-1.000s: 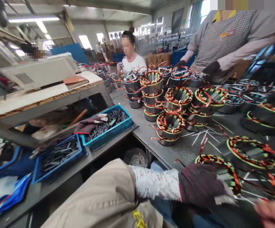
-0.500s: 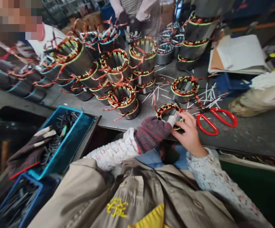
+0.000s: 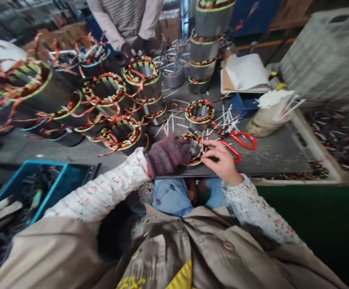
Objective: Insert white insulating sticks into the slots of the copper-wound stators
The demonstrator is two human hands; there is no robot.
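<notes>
Maroon knit glove on the left hand (image 3: 168, 155): curled closed against the left side of a small stator (image 3: 196, 148), fingertips hidden. Stator has copper windings, a green ring and red leads, and sits at the near edge of the grey metal table (image 3: 270, 154). Right hand (image 3: 222, 157) bare, fingers curved and partly open, tips at the stator's right rim; firmness of hold cannot be told. Red-handled scissors (image 3: 243, 140) lie just right of the stator, partly beneath the right hand. Thin white slivers (image 3: 227, 118) are scattered on the table beyond. More wound stators stand to the far left and far centre, some stacked.

Containers: teal crate (image 3: 62, 176), near left, holds dark rods; pale strips (image 3: 1, 208) lie over its left end. Blue box (image 3: 243, 105), far right of the scissors, beside a stack of papers (image 3: 245, 72). Plastic bag (image 3: 270, 114), right, holds white strips. Shallow tray (image 3: 319, 136), right, holds dark pieces, too blurred to name. White plastic crate (image 3: 325, 52), far right, contents not visible.
</notes>
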